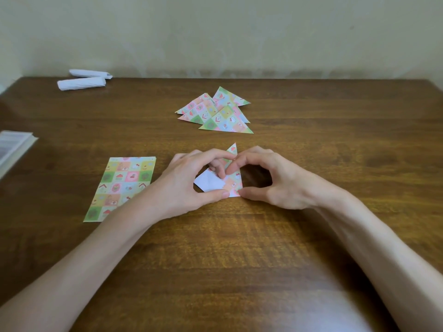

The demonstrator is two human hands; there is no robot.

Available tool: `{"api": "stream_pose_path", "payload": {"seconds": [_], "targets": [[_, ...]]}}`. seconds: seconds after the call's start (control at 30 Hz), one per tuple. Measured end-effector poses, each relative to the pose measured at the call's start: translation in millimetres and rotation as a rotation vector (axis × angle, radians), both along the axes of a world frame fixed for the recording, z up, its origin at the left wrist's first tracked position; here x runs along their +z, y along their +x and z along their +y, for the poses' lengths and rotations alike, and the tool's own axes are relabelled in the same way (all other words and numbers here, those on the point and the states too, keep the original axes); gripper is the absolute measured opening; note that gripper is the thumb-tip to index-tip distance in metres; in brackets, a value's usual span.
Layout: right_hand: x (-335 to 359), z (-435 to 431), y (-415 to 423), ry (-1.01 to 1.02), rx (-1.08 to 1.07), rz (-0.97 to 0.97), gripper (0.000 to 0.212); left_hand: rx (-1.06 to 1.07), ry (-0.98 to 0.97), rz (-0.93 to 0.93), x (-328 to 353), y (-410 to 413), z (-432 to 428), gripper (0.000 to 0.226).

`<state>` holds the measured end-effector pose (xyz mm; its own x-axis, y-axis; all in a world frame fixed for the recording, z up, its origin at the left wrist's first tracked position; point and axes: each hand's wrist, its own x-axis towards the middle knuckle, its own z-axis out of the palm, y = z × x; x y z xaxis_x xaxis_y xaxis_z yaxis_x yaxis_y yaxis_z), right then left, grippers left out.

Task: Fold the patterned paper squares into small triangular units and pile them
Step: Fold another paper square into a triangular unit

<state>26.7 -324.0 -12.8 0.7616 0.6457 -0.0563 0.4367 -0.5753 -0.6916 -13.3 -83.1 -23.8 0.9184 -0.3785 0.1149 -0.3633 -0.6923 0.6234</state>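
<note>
Centre: the half-folded paper (214, 183) lies flat on the wooden table (239, 248), directly in front of me, between my two hands. Its white underside faces up on the left. Its patterned side shows on the right, and one narrow patterned tip points away from me.

My left hand (187, 185) arches over the sheet from the left. The thumb presses the near edge, a middle finger bears down on the white flap, and the forefinger curves over to the far tip. The paper is thus pinched between thumb and fingers.

My right hand (271, 180) mirrors it from the right. The forefinger tip rests on the patterned face just beside my left fingers, and the thumb holds the near right corner. The remaining fingers are curled above the table. Both forearms run back toward me, bare, low over the wood.

Beyond the hands: a pile of folded triangles (215, 113), overlapping one another. To my left: a stack of unfolded patterned sheets (119, 188), partly under my left forearm, printed in pastel checks with small pictures; any lettering is too small to read.

Far left corner: two white paper rolls (84, 80), side by side. Left edge: a book (12, 147), its print too blurred to read.
</note>
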Motion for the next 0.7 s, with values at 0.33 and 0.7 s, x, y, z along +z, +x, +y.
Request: {"api": "stream_pose_path", "payload": {"seconds": [0.33, 0.7], "targets": [[-3, -2, -3, 0.231, -0.141, -0.163, 0.027, 0.103, 0.181, -0.299, -3, -5, 4, 0.042], [-13, 5, -7, 0.098, -0.173, -0.357, 0.035, 0.038, 0.222, -0.334, -4, -9, 1, 0.044]]}}
